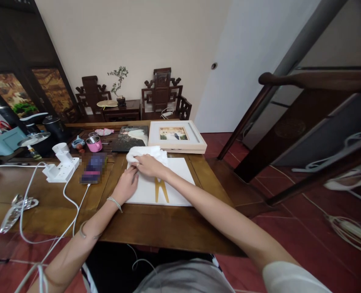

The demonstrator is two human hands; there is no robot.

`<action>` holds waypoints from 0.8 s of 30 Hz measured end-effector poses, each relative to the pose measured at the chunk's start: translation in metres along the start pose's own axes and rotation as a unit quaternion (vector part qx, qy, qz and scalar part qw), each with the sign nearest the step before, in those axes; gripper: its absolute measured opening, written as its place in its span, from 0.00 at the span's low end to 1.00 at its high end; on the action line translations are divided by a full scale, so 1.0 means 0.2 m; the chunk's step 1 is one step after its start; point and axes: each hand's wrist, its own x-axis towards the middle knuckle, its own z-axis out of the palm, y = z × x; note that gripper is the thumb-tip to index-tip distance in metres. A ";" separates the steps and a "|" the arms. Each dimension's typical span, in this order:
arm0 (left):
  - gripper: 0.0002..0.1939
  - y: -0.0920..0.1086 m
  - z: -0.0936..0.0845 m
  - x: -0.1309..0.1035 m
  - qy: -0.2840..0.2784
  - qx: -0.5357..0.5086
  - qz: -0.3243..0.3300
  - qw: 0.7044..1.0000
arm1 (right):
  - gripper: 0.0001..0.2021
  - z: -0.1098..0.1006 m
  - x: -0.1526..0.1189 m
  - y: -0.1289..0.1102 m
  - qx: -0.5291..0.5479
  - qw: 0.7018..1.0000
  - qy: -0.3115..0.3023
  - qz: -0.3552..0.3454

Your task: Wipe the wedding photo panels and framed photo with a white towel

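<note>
A white cloth (146, 152), folded and bunched, lies at the far left part of a flat white board (180, 179). My right hand (150, 166) is closed on the cloth and presses it down against the board. My left hand (126, 185) rests on the board's left edge, its fingers stretched towards the cloth and close to the right hand's fingertips. A yellow shape with two legs (161, 191) shows on the board's face; its upper part is hidden by my right hand and forearm.
Behind the board lie a framed picture (176, 136) and a dark picture panel (128, 138). Left on the wooden table (168, 228) are a phone (93, 167), a white power strip (61, 170) with cables, a pink mug (94, 143) and a shiny hair claw (17, 211). A wooden chair (275, 122) stands right.
</note>
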 end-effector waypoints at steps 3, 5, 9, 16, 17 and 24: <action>0.18 0.00 0.00 0.00 0.001 0.000 -0.001 1.000 | 0.14 0.01 0.02 -0.01 0.001 1.000 0.001 -0.005; 0.20 -0.01 0.01 0.00 0.002 0.004 -0.009 1.000 | 0.14 0.00 -0.01 0.03 -0.002 1.000 0.002 -0.002; 0.20 -0.02 0.03 -0.01 -0.002 0.017 -0.026 1.000 | 0.16 -0.04 -0.14 0.19 -0.014 1.000 0.004 0.011; 0.20 -0.02 0.04 -0.02 -0.003 0.022 -0.029 0.999 | 0.17 0.01 -0.55 0.35 -0.077 0.997 0.022 -0.010; 0.20 -0.02 0.04 -0.02 -0.004 0.024 -0.027 0.999 | 0.16 0.03 -0.62 0.33 -0.080 0.996 0.028 -0.015; 0.21 -0.04 0.05 -0.02 -0.031 0.031 -0.037 0.998 | 0.15 0.08 -1.01 0.15 -0.068 0.995 0.004 -0.077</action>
